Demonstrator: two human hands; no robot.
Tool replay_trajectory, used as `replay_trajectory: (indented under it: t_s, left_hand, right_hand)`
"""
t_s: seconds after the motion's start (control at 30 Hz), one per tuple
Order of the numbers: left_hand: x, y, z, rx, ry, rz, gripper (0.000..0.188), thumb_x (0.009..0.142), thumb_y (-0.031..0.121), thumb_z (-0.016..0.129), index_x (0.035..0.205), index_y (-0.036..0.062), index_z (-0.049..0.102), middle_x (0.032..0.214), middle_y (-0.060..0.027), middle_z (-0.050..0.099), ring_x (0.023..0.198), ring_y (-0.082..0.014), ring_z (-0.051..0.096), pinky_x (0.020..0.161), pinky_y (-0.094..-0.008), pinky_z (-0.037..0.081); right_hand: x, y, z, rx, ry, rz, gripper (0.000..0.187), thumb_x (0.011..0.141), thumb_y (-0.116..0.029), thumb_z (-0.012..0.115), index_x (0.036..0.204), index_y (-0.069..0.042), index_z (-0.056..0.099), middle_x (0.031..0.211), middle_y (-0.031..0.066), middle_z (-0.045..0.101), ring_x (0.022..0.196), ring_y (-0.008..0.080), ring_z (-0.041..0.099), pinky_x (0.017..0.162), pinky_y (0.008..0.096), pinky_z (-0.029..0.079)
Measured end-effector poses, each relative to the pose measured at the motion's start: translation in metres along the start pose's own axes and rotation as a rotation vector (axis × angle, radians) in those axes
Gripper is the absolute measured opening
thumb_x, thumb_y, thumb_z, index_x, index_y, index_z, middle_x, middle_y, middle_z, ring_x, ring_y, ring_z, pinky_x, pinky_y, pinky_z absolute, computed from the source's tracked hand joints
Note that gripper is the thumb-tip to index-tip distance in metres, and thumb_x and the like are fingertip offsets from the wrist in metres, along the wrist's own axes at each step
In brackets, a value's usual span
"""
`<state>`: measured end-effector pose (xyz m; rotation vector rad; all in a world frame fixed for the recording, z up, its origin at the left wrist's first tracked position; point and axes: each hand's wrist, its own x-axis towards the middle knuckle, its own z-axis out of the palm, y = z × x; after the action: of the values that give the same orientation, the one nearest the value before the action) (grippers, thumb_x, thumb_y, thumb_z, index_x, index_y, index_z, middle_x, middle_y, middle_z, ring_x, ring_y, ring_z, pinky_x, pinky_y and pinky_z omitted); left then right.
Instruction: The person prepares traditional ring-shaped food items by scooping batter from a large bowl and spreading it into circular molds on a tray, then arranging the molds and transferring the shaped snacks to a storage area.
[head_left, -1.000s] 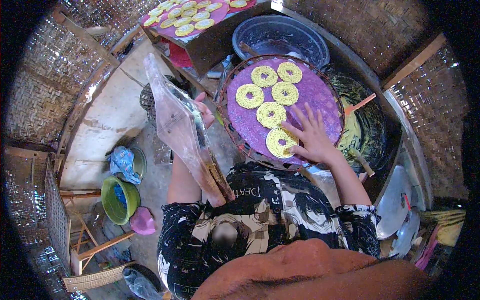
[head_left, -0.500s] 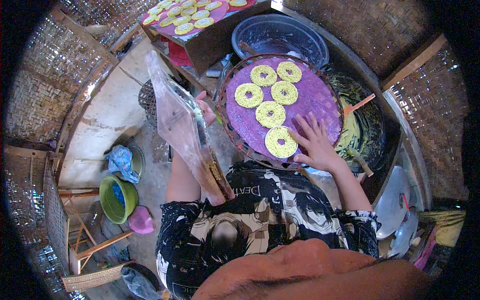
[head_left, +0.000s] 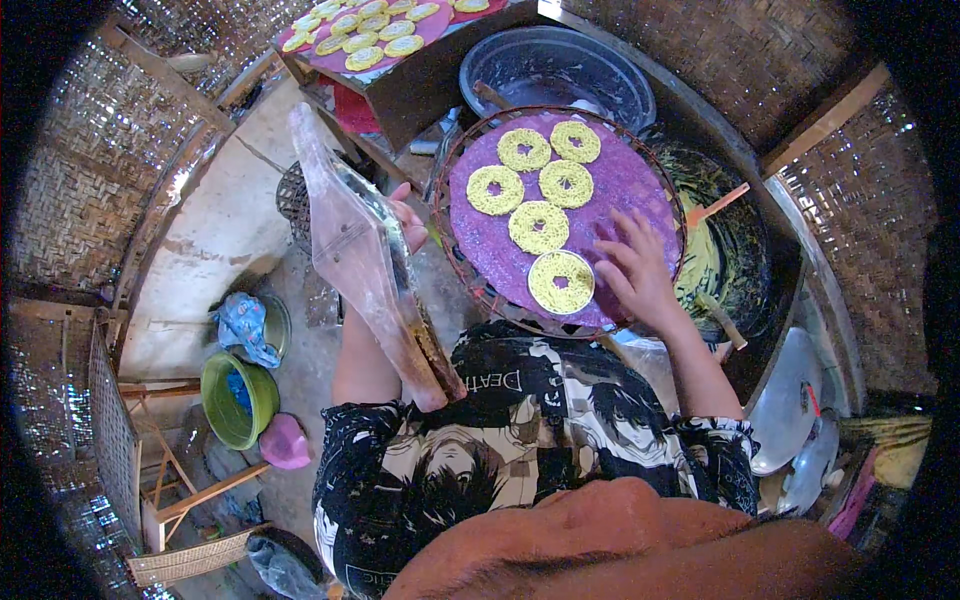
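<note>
A round tray (head_left: 470, 295) with a purple sheet holds several pale yellow rings of squiggly dough strands, such as the dough ring (head_left: 539, 227) near its middle. The nearest dough ring lies inside a thin white hoop (head_left: 561, 311). Just right of that hoop is my right hand (head_left: 640, 275), fingers apart and empty, over the purple sheet. My left hand (head_left: 408, 222) grips a long wooden tool (head_left: 350, 240), wide in the middle and tapering to both ends. It leans upright along my left forearm, and most of that hand is hidden behind it.
Beyond the tray stands a dark basin (head_left: 560, 65). Right of the tray, a black pan (head_left: 735, 270) holds yellow dough and an orange-handled tool (head_left: 718, 203). More dough rings lie on a pink sheet (head_left: 345, 55) at the far left. A green tub (head_left: 238, 400) sits on the left.
My right hand has drawn back to the right from the hooped dough ring, its fingers a little more bent. The left hand and wooden tool have hardly moved.
</note>
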<state>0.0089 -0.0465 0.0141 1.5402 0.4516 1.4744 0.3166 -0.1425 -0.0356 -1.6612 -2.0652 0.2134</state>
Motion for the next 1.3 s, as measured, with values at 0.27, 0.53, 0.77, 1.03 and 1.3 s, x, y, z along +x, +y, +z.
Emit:
replay_trajectory:
  t_s: [0.27,0.53,0.77,1.03,1.3]
  left_hand:
    - [-0.001,0.002,0.007,0.136,0.031,0.072,0.016,0.069,0.002,0.064,0.077,0.0043,0.050,0.063,-0.0061,0.049,0.060,-0.0196,0.053,0.094,-0.0473,0.030]
    - [-0.007,-0.005,-0.002,0.117,0.043,0.151,0.020,0.067,0.000,0.065,0.078,0.0054,0.050,0.066,-0.0049,0.050,0.063,-0.0178,0.054,0.093,-0.0479,0.032]
    - [-0.010,-0.005,-0.001,0.127,0.038,0.149,0.019,0.068,0.001,0.065,0.080,0.0053,0.050,0.067,-0.0048,0.051,0.063,-0.0179,0.054,0.093,-0.0475,0.033]
    - [-0.010,-0.007,-0.003,0.140,0.026,0.165,0.019,0.069,0.001,0.065,0.081,0.0052,0.051,0.068,-0.0046,0.051,0.063,-0.0180,0.054,0.093,-0.0470,0.033]
    - [-0.011,-0.002,-0.008,0.173,0.001,0.208,0.019,0.069,0.002,0.064,0.083,0.0051,0.052,0.069,-0.0044,0.052,0.063,-0.0182,0.054,0.092,-0.0466,0.034]
  right_hand:
    - [0.001,-0.001,0.020,0.022,-0.018,0.159,0.016,0.068,-0.021,0.061,0.067,-0.006,0.065,0.120,0.0123,0.045,0.116,0.0373,0.031,0.096,0.0474,0.023]
    - [0.005,-0.013,0.012,-0.042,0.098,0.104,0.010,0.061,-0.015,0.060,0.061,-0.005,0.063,0.119,0.0107,0.046,0.118,0.0349,0.030,0.096,0.0496,0.021]
    - [0.005,-0.008,0.014,0.013,0.136,0.104,0.011,0.061,-0.014,0.060,0.060,-0.004,0.062,0.118,0.0110,0.046,0.117,0.0355,0.031,0.096,0.0478,0.022]
    - [0.007,0.011,0.010,-0.061,0.192,0.160,0.014,0.061,-0.017,0.059,0.060,-0.003,0.061,0.117,0.0119,0.047,0.114,0.0365,0.034,0.095,0.0463,0.025]
    - [0.022,0.046,0.008,-0.290,0.263,0.275,0.017,0.063,-0.021,0.058,0.064,-0.005,0.063,0.117,0.0089,0.047,0.116,0.0334,0.033,0.096,0.0459,0.024]
